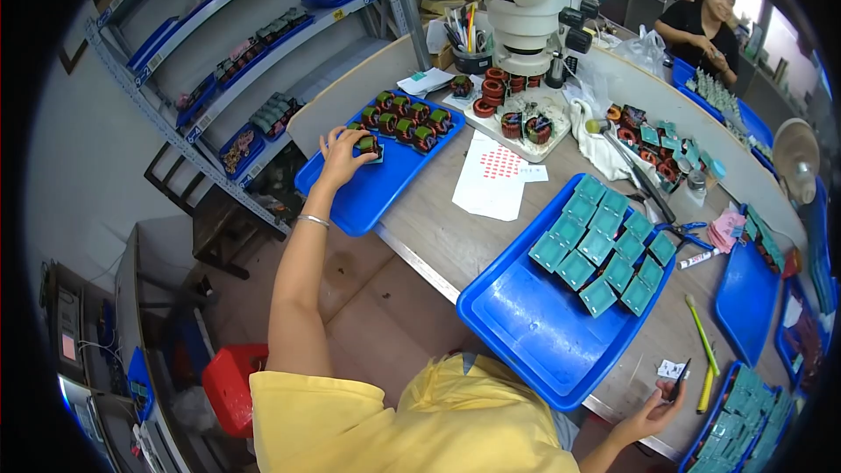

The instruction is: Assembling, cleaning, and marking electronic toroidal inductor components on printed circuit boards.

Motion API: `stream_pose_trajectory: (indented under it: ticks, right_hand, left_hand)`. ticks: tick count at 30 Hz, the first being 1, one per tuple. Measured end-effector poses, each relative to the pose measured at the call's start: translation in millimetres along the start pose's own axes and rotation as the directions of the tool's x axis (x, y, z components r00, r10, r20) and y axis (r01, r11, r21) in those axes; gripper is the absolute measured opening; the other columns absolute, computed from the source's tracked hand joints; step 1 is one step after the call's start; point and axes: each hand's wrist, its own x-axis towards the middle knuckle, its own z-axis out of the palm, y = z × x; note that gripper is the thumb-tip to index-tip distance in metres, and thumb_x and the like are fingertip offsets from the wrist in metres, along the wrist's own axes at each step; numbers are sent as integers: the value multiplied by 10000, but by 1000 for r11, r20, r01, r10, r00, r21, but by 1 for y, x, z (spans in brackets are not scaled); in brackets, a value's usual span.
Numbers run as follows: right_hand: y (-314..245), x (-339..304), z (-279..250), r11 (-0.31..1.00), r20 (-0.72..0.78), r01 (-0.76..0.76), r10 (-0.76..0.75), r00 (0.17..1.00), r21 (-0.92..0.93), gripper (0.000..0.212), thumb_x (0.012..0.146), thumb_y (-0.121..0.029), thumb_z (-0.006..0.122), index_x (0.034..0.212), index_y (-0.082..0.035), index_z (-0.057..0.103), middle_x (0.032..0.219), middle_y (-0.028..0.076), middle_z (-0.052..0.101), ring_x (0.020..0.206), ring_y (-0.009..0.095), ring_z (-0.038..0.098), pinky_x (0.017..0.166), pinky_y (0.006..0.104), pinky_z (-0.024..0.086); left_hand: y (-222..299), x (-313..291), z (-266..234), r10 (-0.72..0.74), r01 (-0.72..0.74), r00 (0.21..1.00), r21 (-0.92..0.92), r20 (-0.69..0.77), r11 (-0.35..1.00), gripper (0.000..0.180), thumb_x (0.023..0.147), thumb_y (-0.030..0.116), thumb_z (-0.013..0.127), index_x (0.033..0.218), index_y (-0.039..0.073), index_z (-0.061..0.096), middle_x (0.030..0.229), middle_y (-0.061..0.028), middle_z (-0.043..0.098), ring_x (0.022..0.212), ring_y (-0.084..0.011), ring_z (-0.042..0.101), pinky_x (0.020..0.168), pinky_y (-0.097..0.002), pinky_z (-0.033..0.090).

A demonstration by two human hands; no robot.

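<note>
My left hand [340, 158] reaches over the left blue tray [355, 204]. Its fingers close round a wound coil [368, 146] with a green top, at the near end of rows of similar coils [405, 128]. Low on the right, my right hand [650, 414] grips a thin black tool [681, 373]; whether it is a pair of tweezers or a pen I cannot tell. A small white printed piece [670, 370] lies beside that tool. Between my hands, a larger blue tray [526, 333] holds several green rectangular boards [598, 245], and its near end juts past the table edge.
A microscope [526, 13] stands at the back above red coils [491, 92]. White paper with red marks [491, 171] lies mid-table. Pliers [688, 232], a marker [698, 258] and a green-yellow tool [703, 359] lie right. Another person [705, 31] sits beyond the partition; a shelf rack [254, 48] stands left.
</note>
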Motion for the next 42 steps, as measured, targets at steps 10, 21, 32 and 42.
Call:
stream_pose_trajectory:
  ticks: [10,21,32,42]
  right_hand:
    - [-1,-6,7,996,-92,-84,88,992,42,391,829,-15,464,1216,34,433,989,103,509,865,181,498,815,301,381]
    - [-3,3,5,987,-164,-96,116,980,125,379,831,4,465,1208,26,445,939,79,514,852,159,500,819,290,388]
    - [-3,-4,-3,946,-86,-153,184,979,285,388,761,47,507,1145,20,463,925,79,506,836,154,514,814,281,387]
    - [-19,33,7,963,31,-57,51,998,262,211,861,-30,465,1047,23,550,855,63,558,781,125,528,742,255,413]
  left_hand:
    - [-9,24,17,226,-204,968,187,-106,961,480,662,194,716,1110,125,560,1115,-112,541,1118,-317,414,942,-448,298]
    - [267,-69,-1,711,-569,701,-560,54,603,651,651,275,754,1186,38,468,1118,-158,507,1051,-317,473,907,-388,381]
    - [268,-114,11,490,-398,872,-587,-3,705,532,647,-6,706,1137,17,501,966,-126,584,880,-235,575,786,-338,454]
    - [317,-94,-33,521,462,762,-886,384,-23,242,854,30,517,1096,10,515,1038,-56,540,884,-118,544,750,-242,472]
